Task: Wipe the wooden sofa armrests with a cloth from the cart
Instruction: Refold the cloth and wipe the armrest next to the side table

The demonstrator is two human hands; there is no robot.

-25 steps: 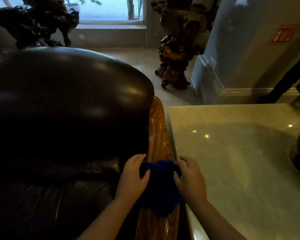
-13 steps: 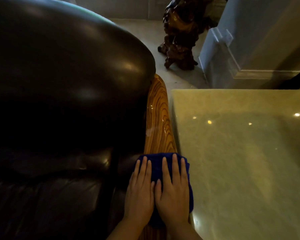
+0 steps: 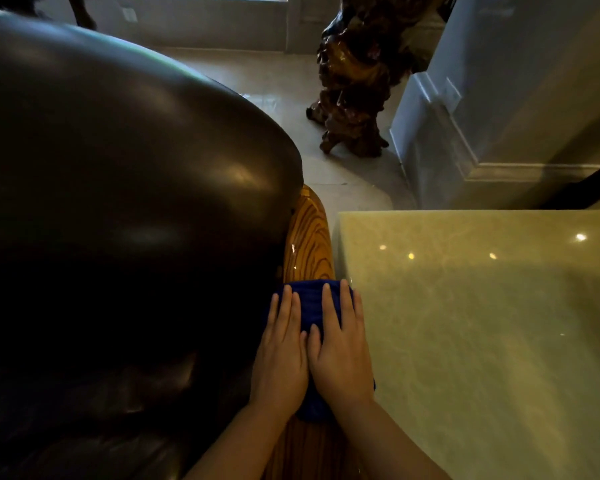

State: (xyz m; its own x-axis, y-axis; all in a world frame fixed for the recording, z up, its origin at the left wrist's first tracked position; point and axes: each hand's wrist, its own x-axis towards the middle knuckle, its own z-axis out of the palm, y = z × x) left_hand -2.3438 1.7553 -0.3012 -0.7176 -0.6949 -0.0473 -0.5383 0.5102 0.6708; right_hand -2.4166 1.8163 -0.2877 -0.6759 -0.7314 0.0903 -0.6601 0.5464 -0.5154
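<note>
- Pale tiled floor [image 3: 284, 88] runs along the top of the view, with a gnarly dark root carving [image 3: 354, 84] standing on it next to a grey-white pillar base [image 3: 465, 109].
- Glossy stone table [image 3: 482, 323] fills the right side, ceiling lights reflecting off it.
- Big dark leather sofa [image 3: 118, 202] takes up the left, pretty shadowy.
- Striped wooden armrest [image 3: 309, 244] sits right between sofa and table.
- Blue cloth [image 3: 309, 299] is spread across the armrest, directly under both hands.
- Left hand [image 3: 281, 355] lies flat on the cloth's sofa side, fingers straight and together.
- Right hand [image 3: 340, 344] presses flat beside it, touching it, fingers reaching the cloth's far edge.
</note>
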